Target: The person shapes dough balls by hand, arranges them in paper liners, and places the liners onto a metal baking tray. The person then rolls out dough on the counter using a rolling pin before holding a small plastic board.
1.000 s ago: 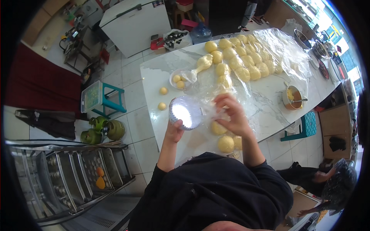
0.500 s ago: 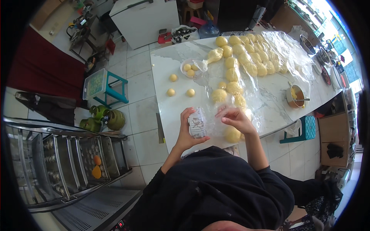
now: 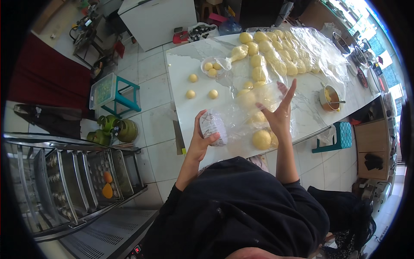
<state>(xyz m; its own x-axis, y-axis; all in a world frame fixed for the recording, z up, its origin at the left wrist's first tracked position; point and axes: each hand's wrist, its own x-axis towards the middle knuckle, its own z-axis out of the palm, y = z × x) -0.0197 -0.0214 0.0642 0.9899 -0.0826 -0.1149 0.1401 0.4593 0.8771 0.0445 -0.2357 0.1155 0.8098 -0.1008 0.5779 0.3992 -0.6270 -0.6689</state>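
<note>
My left hand (image 3: 201,134) is closed round a printed white paper baking cup (image 3: 212,128) near the table's front edge, thumb on its near side. My right hand (image 3: 280,108) is raised to its right, fingers spread and thumb apart. Clear plastic film (image 3: 246,105) stretches between the cup and the right hand; whether the fingers touch it I cannot tell. Beyond the left hand lie small dough balls (image 3: 213,94). A similar paper cup (image 3: 203,64) farther back has several balls in it, beside a plastic-wrapped dough piece (image 3: 239,52).
Large dough balls (image 3: 261,140) run in a line to the right, more under a plastic sheet (image 3: 317,47) at the back. A pot with a spoon (image 3: 331,98) stands on the right. A tray rack (image 3: 82,185) is at left, a teal stool (image 3: 338,137) beyond the table's right side.
My right hand has opened from bent fingers and moved up and right. Clear film now shows stretched beside it. In the left hand the paper cup has turned, showing its rounded shape.
</note>
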